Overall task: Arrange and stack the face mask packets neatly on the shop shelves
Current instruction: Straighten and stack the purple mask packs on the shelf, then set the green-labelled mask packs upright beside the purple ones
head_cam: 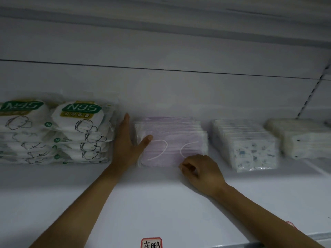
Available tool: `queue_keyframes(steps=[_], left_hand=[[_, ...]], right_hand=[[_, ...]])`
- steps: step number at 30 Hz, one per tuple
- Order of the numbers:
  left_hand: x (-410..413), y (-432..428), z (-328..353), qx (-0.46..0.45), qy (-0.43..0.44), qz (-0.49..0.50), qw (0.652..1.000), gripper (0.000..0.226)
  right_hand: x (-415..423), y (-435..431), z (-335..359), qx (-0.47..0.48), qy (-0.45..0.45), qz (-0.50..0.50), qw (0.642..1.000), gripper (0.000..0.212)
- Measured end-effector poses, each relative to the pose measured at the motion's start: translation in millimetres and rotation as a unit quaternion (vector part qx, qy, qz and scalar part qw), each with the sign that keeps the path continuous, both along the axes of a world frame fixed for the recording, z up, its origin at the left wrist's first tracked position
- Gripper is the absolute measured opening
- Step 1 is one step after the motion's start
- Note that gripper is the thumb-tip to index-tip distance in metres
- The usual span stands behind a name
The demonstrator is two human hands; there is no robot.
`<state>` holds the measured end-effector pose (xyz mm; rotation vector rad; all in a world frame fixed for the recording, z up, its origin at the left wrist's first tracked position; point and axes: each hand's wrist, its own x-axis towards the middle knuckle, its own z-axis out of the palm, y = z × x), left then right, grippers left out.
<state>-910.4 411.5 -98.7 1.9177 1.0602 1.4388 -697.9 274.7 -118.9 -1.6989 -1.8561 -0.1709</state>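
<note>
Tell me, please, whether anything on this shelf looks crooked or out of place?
Nothing is spilled or damaged. The N95 packet stacks on the left look a little uneven, their packets fanned rather than flush. The purple mask stack sits fairly square, with the left hand flat against its side and the right hand at its front corner.

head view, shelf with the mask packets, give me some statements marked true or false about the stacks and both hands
1. The left hand lies against the left side of the purple mask stack, thumb on top. True.
2. The right hand is lifting a packet off the N95 stacks. False: it sits at the purple stack's front edge with curled fingers.
3. The N95 stacks stand left of the purple stack. True.
4. The patterned mask stack is left of the purple one. False: it is to its right.
5. A cream-white stack lies furthest right. True.
</note>
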Motion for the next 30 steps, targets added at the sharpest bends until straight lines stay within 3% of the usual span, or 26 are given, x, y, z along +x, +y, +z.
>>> queue_keyframes(steps=[5, 10, 16, 19, 24, 30], left_hand=[[-6.4, -21.1, 6.5, 0.056, 0.037, -0.003, 0.998, 0.096], [-20.8, -47.5, 9.8, 0.085, 0.155, -0.013, 0.984, 0.094], [-49.6, -96.6, 13.8, 0.111, 0.265, 0.017, 0.958, 0.075], [-74.7, -115.5, 19.3, 0.097, 0.324, 0.026, 0.941, 0.078], [-124.9, -142.3, 15.5, 0.071, 0.345, 0.068, 0.933, 0.075], [-160.2, -139.6, 20.1, 0.067, 0.352, 0.089, 0.929, 0.079]], right_hand=[[-5.5, -2.8, 0.7, 0.033, -0.055, 0.008, 0.998, 0.035], [-16.5, -10.5, 12.1, 0.045, -0.109, 0.039, 0.992, 0.027], [-26.9, -22.7, 18.8, -0.013, -0.127, 0.081, 0.989, 0.045], [-38.7, -26.8, 24.3, -0.028, -0.080, 0.078, 0.993, 0.055], [-70.9, -36.3, 23.8, -0.071, -0.012, 0.118, 0.990, 0.078], [-105.2, -25.6, 32.4, -0.081, 0.079, 0.140, 0.984, 0.046]])
